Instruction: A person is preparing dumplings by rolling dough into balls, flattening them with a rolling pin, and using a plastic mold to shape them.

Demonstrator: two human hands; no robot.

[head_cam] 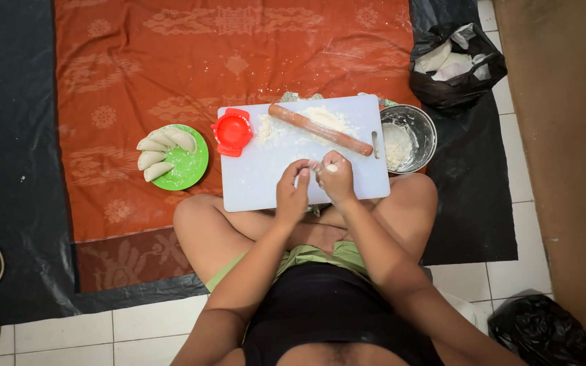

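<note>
A: Over the near edge of the white cutting board (pixel 266 176), both hands meet, fingertips together.

B: Pinching what?

A: 1 small lump of dough (pixel 331 167), nipped in the right hand (pixel 337 181); the left hand (pixel 293 193) curls beside it, touching.

B: And around them?

A: Rolling pin (pixel 320 129) across the floured board, red press (pixel 232 131) left, 4 dumplings on the green plate (pixel 191 169), steel bowl (pixel 428 132) right.

White cutting board (pixel 266 176), brown rolling pin (pixel 320 129), red press (pixel 232 131), green plate (pixel 188 168), orange patterned cloth (pixel 171 68), black plastic sheet (pixel 8 135)
</note>
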